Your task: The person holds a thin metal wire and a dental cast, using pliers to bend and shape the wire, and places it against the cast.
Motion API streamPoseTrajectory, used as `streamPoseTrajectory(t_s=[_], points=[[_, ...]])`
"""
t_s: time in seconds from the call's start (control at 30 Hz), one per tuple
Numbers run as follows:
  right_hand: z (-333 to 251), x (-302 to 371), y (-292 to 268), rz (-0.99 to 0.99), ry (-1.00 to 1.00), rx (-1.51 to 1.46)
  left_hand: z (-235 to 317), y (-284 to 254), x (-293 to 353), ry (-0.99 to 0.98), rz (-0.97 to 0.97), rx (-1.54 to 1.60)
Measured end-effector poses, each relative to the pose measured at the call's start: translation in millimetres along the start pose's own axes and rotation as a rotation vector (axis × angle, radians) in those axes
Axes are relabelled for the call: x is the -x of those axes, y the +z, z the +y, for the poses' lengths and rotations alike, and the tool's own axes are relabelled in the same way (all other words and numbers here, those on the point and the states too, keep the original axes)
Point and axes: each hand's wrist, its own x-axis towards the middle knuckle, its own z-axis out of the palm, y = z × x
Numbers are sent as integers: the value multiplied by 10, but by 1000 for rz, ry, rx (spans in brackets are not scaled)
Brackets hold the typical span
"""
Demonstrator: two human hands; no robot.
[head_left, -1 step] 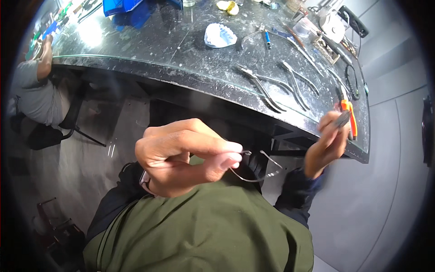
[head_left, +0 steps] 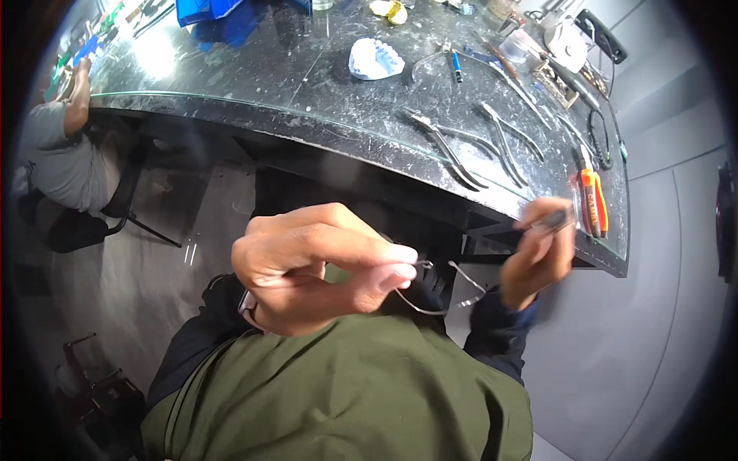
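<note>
My left hand [head_left: 323, 269] is above my lap, thumb and forefinger pinched on a thin bent wire [head_left: 421, 310]. The wire curves out to the right in an open loop, with a short end near the fingertips. Off to the right, just in front of the bench edge, my right hand [head_left: 542, 253] is closed on a short dark object [head_left: 555, 220]. Motion blurs that object, so its kind is unclear. Beyond this hand, orange-handled pliers [head_left: 592, 201] lie on the bench. Two metal pliers [head_left: 447, 150] [head_left: 509, 142] rest to their left, handles toward me.
The dark bench [head_left: 330, 115] is specked with white. On it are a pale dental cast [head_left: 375, 59], a blue pen-like tool [head_left: 457, 66], a yellow piece [head_left: 390, 11] and a blue container [head_left: 204, 9]. Cluttered tools fill the far right. Another person [head_left: 65, 157] sits at the left.
My right hand, with the dark object, has moved left and slightly down, away from the orange-handled pliers. My left hand and the wire have shifted only slightly.
</note>
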Motion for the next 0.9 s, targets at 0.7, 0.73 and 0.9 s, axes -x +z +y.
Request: streamPoseTrajectory(t_s=[0.7,0.73,0.9], points=[[-490,-2,701,-85,-148,-300,-35,-52,-3,169,-86,-134],[-479,12,698,-72,-154,-300,-36,-38,0,168,-88,-136],[-444,6,751,-35,-187,-322,-22,-79,-16,204,-146,-167]])
